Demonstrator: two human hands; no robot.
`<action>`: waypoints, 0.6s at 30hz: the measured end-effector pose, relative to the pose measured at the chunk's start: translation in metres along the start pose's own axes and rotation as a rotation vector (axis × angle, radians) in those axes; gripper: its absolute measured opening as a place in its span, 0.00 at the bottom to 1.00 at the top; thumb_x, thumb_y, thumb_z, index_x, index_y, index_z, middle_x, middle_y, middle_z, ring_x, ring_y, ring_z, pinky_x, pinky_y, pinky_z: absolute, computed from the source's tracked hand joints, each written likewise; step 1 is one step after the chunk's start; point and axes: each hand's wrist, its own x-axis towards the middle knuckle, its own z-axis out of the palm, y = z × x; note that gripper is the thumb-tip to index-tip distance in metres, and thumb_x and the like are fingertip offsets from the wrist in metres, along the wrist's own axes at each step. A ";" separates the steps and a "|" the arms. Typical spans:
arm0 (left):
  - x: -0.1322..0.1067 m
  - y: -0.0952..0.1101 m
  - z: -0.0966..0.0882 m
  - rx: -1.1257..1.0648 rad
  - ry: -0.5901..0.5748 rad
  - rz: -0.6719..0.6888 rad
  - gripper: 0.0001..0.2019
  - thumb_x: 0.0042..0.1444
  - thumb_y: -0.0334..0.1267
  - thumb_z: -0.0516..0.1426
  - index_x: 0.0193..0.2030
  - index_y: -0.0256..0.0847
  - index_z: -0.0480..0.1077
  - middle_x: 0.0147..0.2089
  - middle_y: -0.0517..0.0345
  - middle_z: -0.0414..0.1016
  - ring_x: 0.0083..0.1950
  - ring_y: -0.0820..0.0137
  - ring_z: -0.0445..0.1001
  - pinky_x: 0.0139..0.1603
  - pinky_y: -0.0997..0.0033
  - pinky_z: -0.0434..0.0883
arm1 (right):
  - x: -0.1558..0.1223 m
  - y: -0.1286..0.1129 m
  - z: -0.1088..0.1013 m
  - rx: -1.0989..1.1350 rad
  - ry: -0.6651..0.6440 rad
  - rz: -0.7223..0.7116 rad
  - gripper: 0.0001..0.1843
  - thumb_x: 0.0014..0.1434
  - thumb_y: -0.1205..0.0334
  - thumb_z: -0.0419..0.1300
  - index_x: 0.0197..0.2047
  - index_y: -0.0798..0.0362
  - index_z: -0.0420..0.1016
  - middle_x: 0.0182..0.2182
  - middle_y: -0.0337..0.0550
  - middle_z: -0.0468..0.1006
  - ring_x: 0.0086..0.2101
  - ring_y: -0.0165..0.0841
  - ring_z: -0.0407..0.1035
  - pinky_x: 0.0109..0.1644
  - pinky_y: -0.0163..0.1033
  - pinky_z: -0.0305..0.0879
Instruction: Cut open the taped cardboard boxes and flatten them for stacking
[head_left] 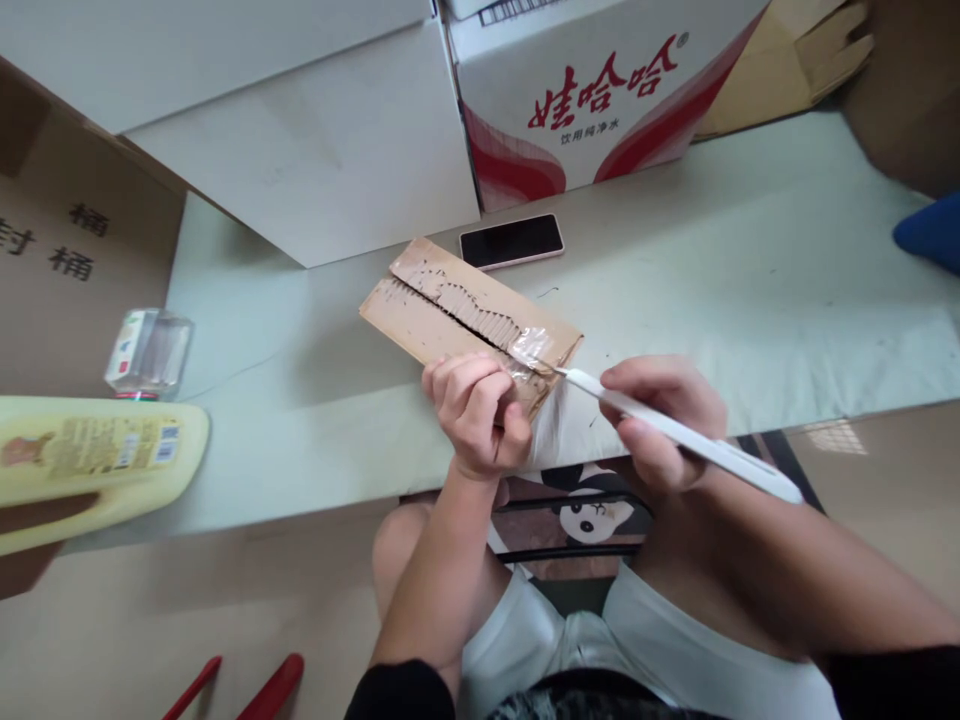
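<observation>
A small brown cardboard box lies tilted across the table, its upper face split by a long seam with torn, ribbed edges. Clear tape clings to its right end. My left hand is closed around the near side of the box, fingers curled over its edge. In my right hand is a slim white utility knife, gripped between thumb and fingers. Its thin metal tip touches the taped right end of the box, close to the seam.
Behind the box lies a phone, before a white-and-red carton and a large white box. Leftward are a clear bottle and a yellow bottle. The cloth-covered table ends just before my knees.
</observation>
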 end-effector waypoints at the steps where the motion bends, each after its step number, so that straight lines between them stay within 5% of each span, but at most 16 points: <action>1: 0.000 -0.001 0.000 0.004 -0.001 0.000 0.06 0.58 0.38 0.52 0.36 0.45 0.69 0.36 0.54 0.75 0.42 0.62 0.74 0.52 0.54 0.66 | 0.001 -0.003 0.000 -0.024 -0.028 -0.060 0.11 0.65 0.52 0.54 0.48 0.45 0.70 0.22 0.34 0.73 0.18 0.30 0.63 0.22 0.38 0.63; 6: -0.001 -0.001 0.000 0.037 -0.017 0.005 0.08 0.59 0.39 0.50 0.36 0.46 0.71 0.35 0.54 0.75 0.41 0.61 0.76 0.52 0.54 0.67 | 0.015 -0.011 -0.002 -0.147 -0.123 -0.216 0.06 0.63 0.61 0.54 0.42 0.46 0.71 0.23 0.35 0.76 0.19 0.28 0.67 0.23 0.34 0.63; 18: 0.000 0.000 -0.001 0.019 -0.027 -0.003 0.09 0.61 0.40 0.50 0.35 0.45 0.70 0.35 0.54 0.76 0.41 0.62 0.74 0.51 0.54 0.65 | 0.015 -0.008 0.013 -0.293 -0.064 -0.350 0.09 0.57 0.70 0.55 0.40 0.48 0.69 0.20 0.31 0.70 0.17 0.26 0.61 0.23 0.34 0.58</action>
